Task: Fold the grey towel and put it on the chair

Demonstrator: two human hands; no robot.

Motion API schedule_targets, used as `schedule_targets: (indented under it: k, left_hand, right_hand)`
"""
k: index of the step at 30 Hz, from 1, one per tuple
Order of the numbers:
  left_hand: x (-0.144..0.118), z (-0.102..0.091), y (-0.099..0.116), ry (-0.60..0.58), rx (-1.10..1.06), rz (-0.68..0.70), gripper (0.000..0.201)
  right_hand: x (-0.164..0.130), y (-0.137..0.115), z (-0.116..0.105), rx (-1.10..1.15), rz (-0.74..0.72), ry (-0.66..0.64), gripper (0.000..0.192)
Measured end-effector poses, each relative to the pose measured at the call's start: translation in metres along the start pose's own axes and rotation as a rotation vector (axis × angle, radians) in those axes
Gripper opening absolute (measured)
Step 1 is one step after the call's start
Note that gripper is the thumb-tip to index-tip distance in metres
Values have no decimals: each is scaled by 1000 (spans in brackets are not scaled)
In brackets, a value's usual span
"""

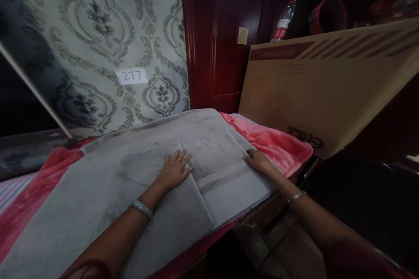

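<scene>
Left hand (pixel 173 169): lay flat, fingers spread, on the folded grey blanket (pixel 131 192).
Right hand (pixel 258 160): rested open at the blanket's right edge, above the red blanket (pixel 278 141).

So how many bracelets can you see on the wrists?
2: one bracelet on the left wrist, above the grey cloth; the other bracelet on the right wrist, past the cloth's edge.

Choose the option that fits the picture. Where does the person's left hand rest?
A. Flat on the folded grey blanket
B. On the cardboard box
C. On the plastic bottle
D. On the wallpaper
A. The left hand lies palm down, fingers spread, on the folded grey blanket.
</scene>
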State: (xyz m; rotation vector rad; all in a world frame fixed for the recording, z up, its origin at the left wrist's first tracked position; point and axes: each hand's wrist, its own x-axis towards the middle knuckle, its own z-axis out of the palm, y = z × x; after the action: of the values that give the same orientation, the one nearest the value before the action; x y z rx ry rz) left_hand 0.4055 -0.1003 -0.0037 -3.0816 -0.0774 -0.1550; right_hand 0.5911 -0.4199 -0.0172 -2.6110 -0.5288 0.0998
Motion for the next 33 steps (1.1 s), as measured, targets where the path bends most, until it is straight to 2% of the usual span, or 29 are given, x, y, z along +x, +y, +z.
schedule_targets:
  k: [5, 9, 12, 14, 17, 19, 22, 24, 27, 29, 30, 32, 33]
  left_hand:
    - [-1, 0, -1, 10, -11, 2, 58]
    - [-2, 3, -1, 20, -38, 7, 58]
    - [-2, 6, -1, 29, -99, 6, 58]
    - [-1, 7, -2, 36, -250, -7, 58]
    - [4, 2, -7, 46, -657, -72, 57]
    - [5, -7, -16, 76, -850, -123, 56]
    - [-8, -24, -37, 142, -989, -205, 67]
    - [-28, -33, -53, 165, -1131, -301, 79]
    - [-70, -37, -76, 175, -1536, -480, 83]
    - [-96, -34, -85, 172, -1790, -566, 75]
    - [-107, -31, -87, 179, -1846, -588, 69]
    - [-120, -24, -87, 220, -1856, -617, 61]
    - [-122, -21, -84, 255, -1831, -612, 62]
  right_hand:
    - [8, -4, -13, 49, 23, -79, 50]
    - [-2, -8, -30, 100, 11, -144, 56]
    - [-11, -22, -44, 254, -50, -203, 61]
    - [-13, -41, -53, 456, -62, -271, 62]
    - [-14, -91, -62, 727, -83, -397, 64]
    - [-16, -135, -59, 794, -232, -442, 61]
    - [-32, -206, -36, 743, -537, -465, 52]
    - [-51, -249, -5, 716, -635, -512, 49]
    - [-88, -293, 50, 722, -699, -561, 54]
    - [-111, -303, 82, 723, -696, -665, 61]
    - [-120, -303, 93, 722, -692, -723, 63]
    - [-129, -294, 106, 720, -695, -791, 60]
    - [-130, -286, 108, 720, -700, -784, 58]
